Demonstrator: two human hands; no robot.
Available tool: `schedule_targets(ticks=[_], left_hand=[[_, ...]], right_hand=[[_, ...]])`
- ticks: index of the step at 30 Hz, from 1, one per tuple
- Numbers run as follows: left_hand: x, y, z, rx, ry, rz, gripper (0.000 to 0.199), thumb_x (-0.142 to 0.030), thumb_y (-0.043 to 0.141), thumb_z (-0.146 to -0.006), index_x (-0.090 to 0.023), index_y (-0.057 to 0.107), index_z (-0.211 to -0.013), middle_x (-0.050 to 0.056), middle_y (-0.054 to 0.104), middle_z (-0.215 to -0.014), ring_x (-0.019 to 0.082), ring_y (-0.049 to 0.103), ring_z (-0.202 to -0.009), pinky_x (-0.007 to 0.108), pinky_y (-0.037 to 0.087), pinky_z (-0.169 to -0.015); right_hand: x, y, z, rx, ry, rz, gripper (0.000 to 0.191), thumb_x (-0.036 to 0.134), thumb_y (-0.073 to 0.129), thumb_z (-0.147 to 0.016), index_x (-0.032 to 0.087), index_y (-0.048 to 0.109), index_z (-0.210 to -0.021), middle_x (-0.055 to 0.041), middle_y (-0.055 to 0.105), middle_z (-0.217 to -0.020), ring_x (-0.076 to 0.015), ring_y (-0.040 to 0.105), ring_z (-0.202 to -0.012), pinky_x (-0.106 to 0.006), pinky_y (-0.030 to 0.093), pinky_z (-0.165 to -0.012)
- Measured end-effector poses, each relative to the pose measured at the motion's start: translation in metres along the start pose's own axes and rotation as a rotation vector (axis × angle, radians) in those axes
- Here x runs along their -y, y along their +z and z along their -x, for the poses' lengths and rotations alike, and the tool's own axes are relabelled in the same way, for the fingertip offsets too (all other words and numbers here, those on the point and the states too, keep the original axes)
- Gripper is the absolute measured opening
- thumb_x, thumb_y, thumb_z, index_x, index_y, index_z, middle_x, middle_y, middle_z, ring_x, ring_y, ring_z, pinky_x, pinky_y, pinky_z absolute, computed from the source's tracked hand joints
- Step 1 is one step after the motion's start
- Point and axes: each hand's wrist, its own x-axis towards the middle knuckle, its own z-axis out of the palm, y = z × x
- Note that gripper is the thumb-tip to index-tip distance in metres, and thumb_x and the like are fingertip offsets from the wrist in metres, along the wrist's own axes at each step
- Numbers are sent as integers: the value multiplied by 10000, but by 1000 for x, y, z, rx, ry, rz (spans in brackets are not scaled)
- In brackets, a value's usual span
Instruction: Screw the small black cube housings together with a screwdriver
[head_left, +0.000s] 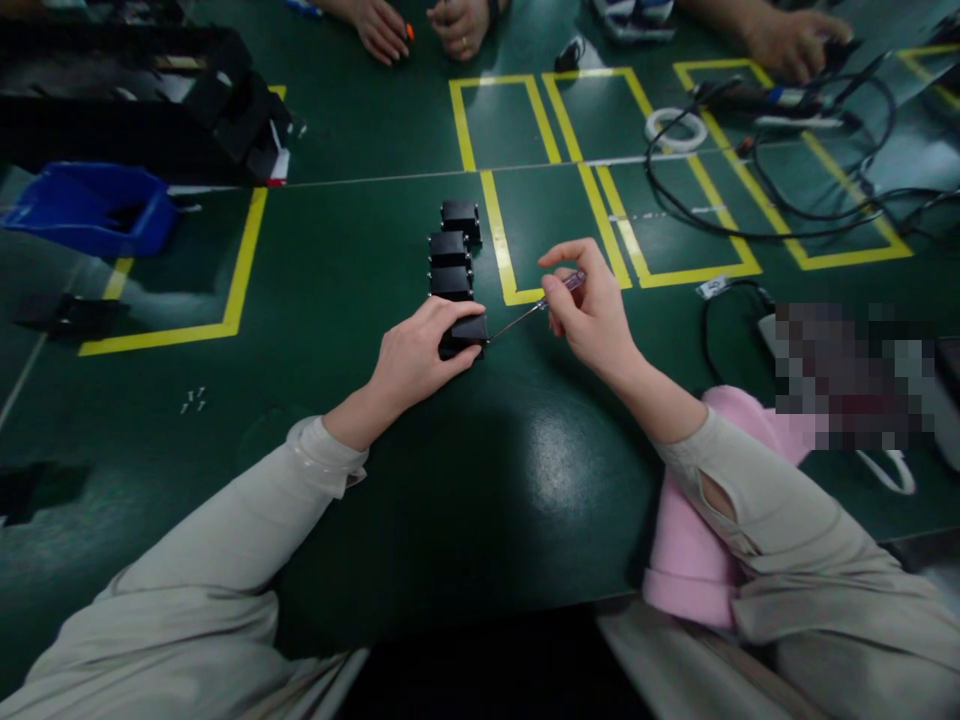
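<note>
My left hand is closed round a small black block, thumb along its near side and fingers over the top, pressing it to the table. In my right hand is a thin screwdriver, pinched at its clear handle. Its shaft slants down to the left, and the tip meets the block's right end, where a small screw seems to sit. Beyond the held block, several similar black blocks stand in a row leading away from me, with small shiny screws at their ends.
Loose screws lie left on the green table. A blue bin and black trays stand far left. Cables and a white tape roll lie right. A pink cloth is by my right forearm. Other people's hands are opposite.
</note>
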Motion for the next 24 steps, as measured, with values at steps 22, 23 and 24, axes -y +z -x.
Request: schedule_targets(ticks=[22,23,24], left_hand=[[0,0,0,-2,-1,9,448,-324,633,-907,-221,598,-1342,72,651,-1329,257,641,-1198,388,528,-1005],[0,0,0,-3,0,8,447,-326,633,-908,-220,599,-1340,73,651,-1327,257,643,-1195,389,528,-1003],[0,-1,0,-2,0,8,446,-326,632,-908,-219,599,-1340,73,651,-1327,257,642,-1195,389,528,-1003]], right_hand=[[5,0,-1,14,14,11,83,289,567,-969,234,535,-916,99,448,-567,-59,433,-430,-270,322,-466],[5,0,-1,15,8,0,30,255,551,-968,235,534,-952,99,447,-585,-59,434,-439,-269,327,-470],[5,0,-1,19,4,-11,20,229,537,-965,235,531,-983,98,446,-600,-59,435,-444,-268,331,-473]])
